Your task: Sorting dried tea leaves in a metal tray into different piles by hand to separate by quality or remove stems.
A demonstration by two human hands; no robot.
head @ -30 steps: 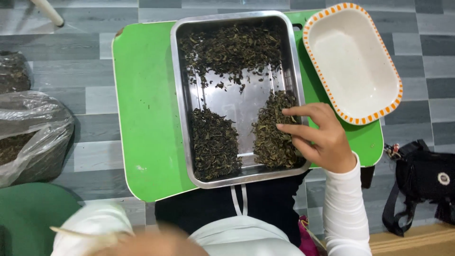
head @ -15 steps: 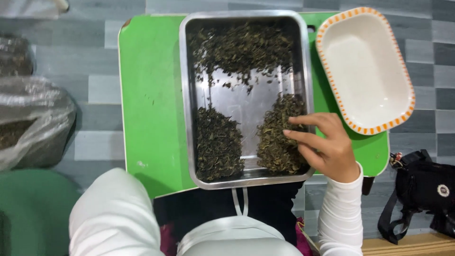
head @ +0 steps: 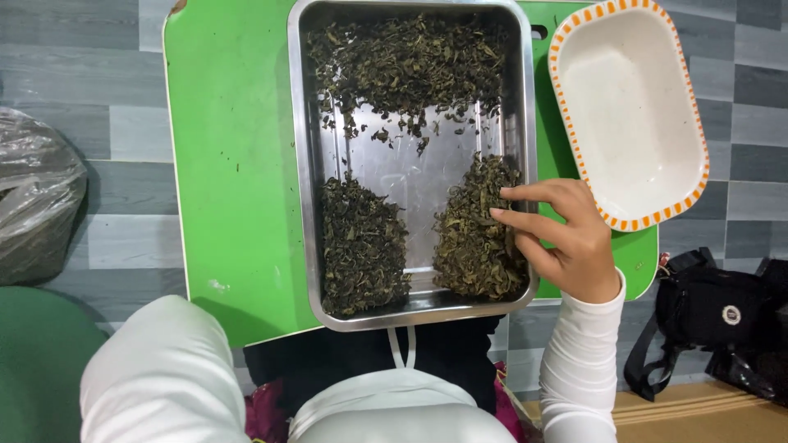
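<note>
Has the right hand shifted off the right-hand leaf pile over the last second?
No. The right hand stays at the right leaf pile in the metal tray, fingertips on its top.

Bare steel shows down the middle of the tray [head: 305, 205] — an open lane between the left pile [head: 363, 246] and right pile [head: 476, 234]. The far heap [head: 410, 70] closes that lane. The white dish [head: 628, 107] crowds the tray's right wall — the board [head: 234, 164] lies open on the left.
</note>
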